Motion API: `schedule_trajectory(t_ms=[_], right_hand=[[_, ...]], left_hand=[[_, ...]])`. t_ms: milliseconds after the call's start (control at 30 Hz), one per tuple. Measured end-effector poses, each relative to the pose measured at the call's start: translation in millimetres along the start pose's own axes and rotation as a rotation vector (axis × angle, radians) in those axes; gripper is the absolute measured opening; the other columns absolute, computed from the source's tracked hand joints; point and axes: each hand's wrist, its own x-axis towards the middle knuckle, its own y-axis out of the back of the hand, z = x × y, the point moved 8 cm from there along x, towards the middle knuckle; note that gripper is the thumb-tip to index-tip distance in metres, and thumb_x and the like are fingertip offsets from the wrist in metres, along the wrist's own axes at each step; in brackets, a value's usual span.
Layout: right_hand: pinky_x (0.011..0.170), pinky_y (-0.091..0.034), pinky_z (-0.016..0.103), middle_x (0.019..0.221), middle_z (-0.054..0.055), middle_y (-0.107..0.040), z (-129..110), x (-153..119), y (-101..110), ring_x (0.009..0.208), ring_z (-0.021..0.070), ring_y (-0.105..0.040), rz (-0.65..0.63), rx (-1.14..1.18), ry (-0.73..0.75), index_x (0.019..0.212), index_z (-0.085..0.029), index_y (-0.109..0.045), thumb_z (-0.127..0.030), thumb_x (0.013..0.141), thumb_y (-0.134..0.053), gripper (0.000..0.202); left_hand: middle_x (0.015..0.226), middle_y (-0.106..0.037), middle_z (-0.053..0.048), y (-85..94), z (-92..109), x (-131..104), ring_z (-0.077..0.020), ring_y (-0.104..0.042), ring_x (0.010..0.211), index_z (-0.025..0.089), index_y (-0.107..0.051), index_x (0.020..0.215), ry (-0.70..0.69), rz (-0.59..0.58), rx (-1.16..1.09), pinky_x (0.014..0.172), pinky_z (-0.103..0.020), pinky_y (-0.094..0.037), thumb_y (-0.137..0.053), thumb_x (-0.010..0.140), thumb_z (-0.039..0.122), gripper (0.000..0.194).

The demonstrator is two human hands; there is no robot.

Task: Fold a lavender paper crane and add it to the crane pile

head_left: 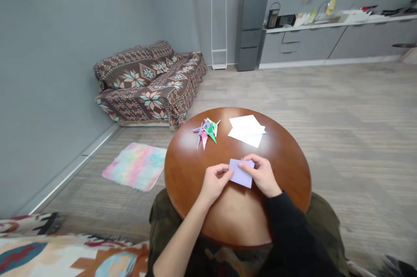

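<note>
A small folded sheet of lilac paper (241, 177) is held up over the near half of the round brown table (189, 177). My left hand (215, 180) pinches its left edge between thumb and fingers. On the other side, my right hand (261, 173) grips the upper right part, its thumb lying across the front and its fingers behind. Farther back on the table, to the left, lies a cluster of folded paper cranes (207, 131) in purple, pink and green. Several white paper sheets (246, 131) overlap at the back right.
A sofa (146, 81) under a patterned cover stands at the back left, with a pastel fluffy mat (137, 165) on the floor before it. A white rack (219, 29), a grey fridge (252, 22) and a kitchen counter (302, 44) line the far wall.
</note>
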Motion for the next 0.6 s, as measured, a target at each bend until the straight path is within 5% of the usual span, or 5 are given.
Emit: schedule_trajectory(t_ms=[267,467,600], right_hand=[[0.066,-0.046,0.028,0.077,0.001,-0.071,-50.7,41.8,-31.5,0.071,0.0180,-0.062,-0.356,-0.287,0.166,0.079,-0.020,-0.072,-0.032,0.082,-0.073,0.012],[0.068,-0.048,0.030,0.077,0.002,-0.071,-40.4,80.0,-34.4,0.071,0.0195,-0.063,-0.278,-0.317,0.215,0.079,-0.020,-0.071,-0.033,0.083,-0.072,0.014],[0.088,-0.050,0.035,0.103,0.005,-0.072,-28.3,89.2,-26.1,0.095,0.0225,-0.067,-0.141,-0.236,0.262,0.113,-0.023,-0.064,-0.033,0.086,-0.072,0.030]], left_hand=[[0.082,-0.076,-0.007,12.4,14.0,31.3,-0.0170,-0.067,0.067,0.013,-0.079,0.095,0.058,-0.097,-0.011,0.062,-0.026,-0.054,-0.077,0.079,0.044,0.035],[0.063,-0.070,-0.006,25.2,3.8,80.1,-0.0142,-0.061,0.048,0.010,-0.077,0.080,0.074,-0.091,0.050,0.048,-0.024,-0.050,-0.073,0.079,0.057,0.047],[0.060,-0.069,-0.006,28.5,-3.6,93.5,-0.0154,-0.062,0.048,0.011,-0.073,0.070,0.071,-0.022,0.051,0.047,-0.025,-0.051,-0.071,0.077,0.063,0.052]])
